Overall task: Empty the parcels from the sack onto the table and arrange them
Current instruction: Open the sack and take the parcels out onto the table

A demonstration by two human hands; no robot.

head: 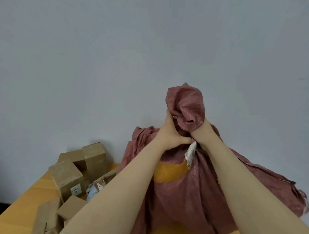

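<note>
**Two hands on the sack, parcels spilling at the counter's left edge**

Both my hands are up high, hauling the pink sack (191, 184) by its bunched end. Left hand (172, 136) has its fingers (183, 140) wrapped tight round the gathered neck of cloth, thumb pressing in. Right hand (196, 126) is buried in the wad of fabric above it; I can't see those fingers at all, but the cloth folds over the fist, so I judge it clamped on the sack too. A white tag (190, 155) dangles just below my grip.

Down on the yellow counter (33, 196), a heap of brown cardboard parcels (69, 180) lies tumbled toward the left edge, some upright, some leaning on each other, touching. A pale packet (92, 190) peeks out among them, beside my left forearm. The sack's body drapes over the middle and right of the counter, slack and flat-looking, with counter showing through a gap in its folds.

So this reads as the emptying step, near its end: sack lifted bottom-up, contents mostly out. Whether anything is lodged inside, I can't tell from here. Next move, by my reckoning: a shake to check it's clear, then drop the cloth aside, off the right edge or far corner, and free both hands to square up that jumble of boxes. Watch the leaning ones; a nudge could topple them off the left edge.
</note>
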